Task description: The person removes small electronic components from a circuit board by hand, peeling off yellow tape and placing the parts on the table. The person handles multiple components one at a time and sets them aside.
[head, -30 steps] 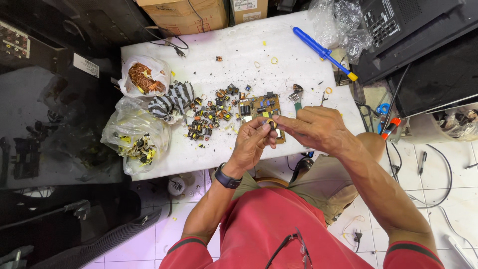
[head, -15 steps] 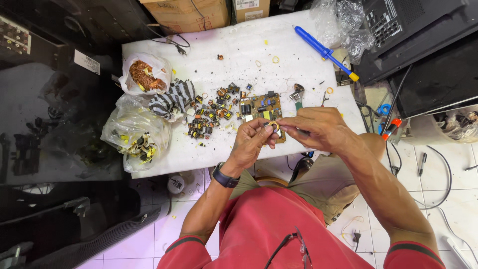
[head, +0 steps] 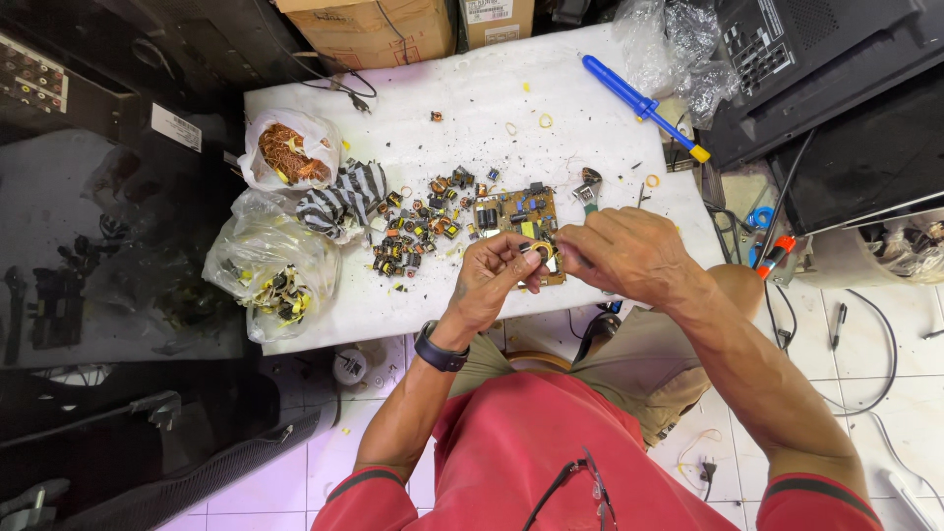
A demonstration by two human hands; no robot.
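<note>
blue screwdriver (head: pixel 629 91), striped cloth (head: pixel 344 197), white table (head: pixel 492 88)

Both forearms raised from the lap and angled inward, meeting in front of the chest. Left hand (head: pixel 489 280) palm-up, fingers curled toward the thumb in a pinch, dark band around the wrist. Right hand (head: pixel 624 256) knuckles-up, fingers bent and closed, tips pressed close against those of the left. Elbows bent, red sleeves at the upper arms.

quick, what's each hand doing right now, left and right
Left hand: closed, pinching a small ring-shaped part at the circuit board.
Right hand: closed at the same part; what it grips is hidden.
</note>
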